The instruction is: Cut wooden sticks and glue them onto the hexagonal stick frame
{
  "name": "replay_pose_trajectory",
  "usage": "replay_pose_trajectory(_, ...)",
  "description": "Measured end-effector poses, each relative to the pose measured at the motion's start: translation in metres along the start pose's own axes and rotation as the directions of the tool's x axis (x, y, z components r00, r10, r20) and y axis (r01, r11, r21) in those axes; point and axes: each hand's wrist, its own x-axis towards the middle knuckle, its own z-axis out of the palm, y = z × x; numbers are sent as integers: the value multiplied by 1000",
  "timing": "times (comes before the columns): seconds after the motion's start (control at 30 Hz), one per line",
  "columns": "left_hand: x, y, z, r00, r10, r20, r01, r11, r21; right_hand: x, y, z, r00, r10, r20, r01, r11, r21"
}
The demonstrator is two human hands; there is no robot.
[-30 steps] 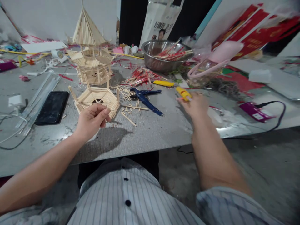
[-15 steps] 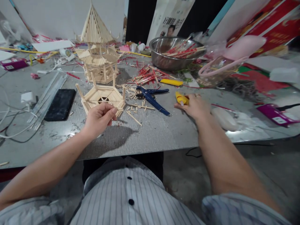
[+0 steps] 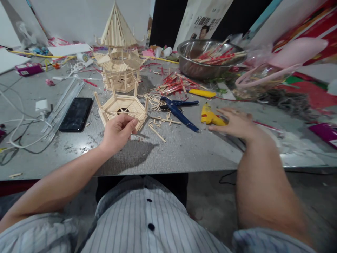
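Observation:
My left hand (image 3: 119, 131) is closed in a pinch in front of the hexagonal stick base (image 3: 107, 109), partly covering its near side. Whatever lies between its fingertips is too small to make out. On the tabletop to the right lies a small yellow glue gun (image 3: 209, 116). My right hand (image 3: 235, 123) reaches around the glue gun's handle end with thumb and fingers apart, not closed on it. Behind the base stands a tiered pagoda model (image 3: 121, 65) made of thin wooden sticks. Blue-handled cutters (image 3: 181, 112) lie between my hands.
Cut stick pieces (image 3: 158, 123) are scattered beside the base. A yellow utility knife (image 3: 202, 93) lies near red-wrapped sticks (image 3: 173, 84). A steel bowl (image 3: 192, 70) holds more sticks. At left are a black phone (image 3: 76, 114) and a charger with white cables (image 3: 43, 106). A pink-handled basket (image 3: 265, 79) stands right.
My right hand has opened and drawn back to the right from the glue gun, showing more of it lying on the table. My left hand keeps its pinch. The view has shifted slightly left.

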Motion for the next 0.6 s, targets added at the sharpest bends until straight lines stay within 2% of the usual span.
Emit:
replay_pose_trajectory(0.07,1,0,1,1000,-18,-12,18,999,-50,-11,-17,-14,997,6,-72,2,995,101)
replay_pose_trajectory(0.13,2,-1,1,999,-36,-21,33,990,-137,-25,-43,-25,968,79,-238,6,940,340)
replay_pose_trajectory(0.17,3,-2,1,999,-41,-25,35,981,-189,-33,-59,-28,950,78,-303,85,869,488)
replay_pose_trajectory(0.2,4,-3,1,999,-42,-28,34,970,-240,-42,-77,-30,946,59,-320,167,757,632)
replay_pose_trajectory(0.27,5,-6,2,999,-36,-34,24,950,-311,-60,-115,-29,952,-89,-293,296,506,810)
replay_pose_trajectory(0.33,4,-7,1,999,-23,-41,8,945,-328,-74,-153,-23,962,-207,-179,232,273,934)
replay_pose_trajectory(0.4,3,-8,1,999,-6,-52,-11,950,-311,-84,-184,-16,950,-308,-54,78,69,995)
replay_pose_trajectory(0.47,2,-8,2,998,16,-62,-33,958,-285,-88,-208,-9,939,-343,39,-86,-124,989)
replay_pose_trajectory(0.53,1,-9,2,997,30,-71,-47,966,-256,-88,-223,-2,921,-370,123,-230,-263,937)
replay_pose_trajectory(0.6,0,-9,3,997,33,-71,-49,971,-235,-88,-232,1,911,-377,164,-304,-350,886)
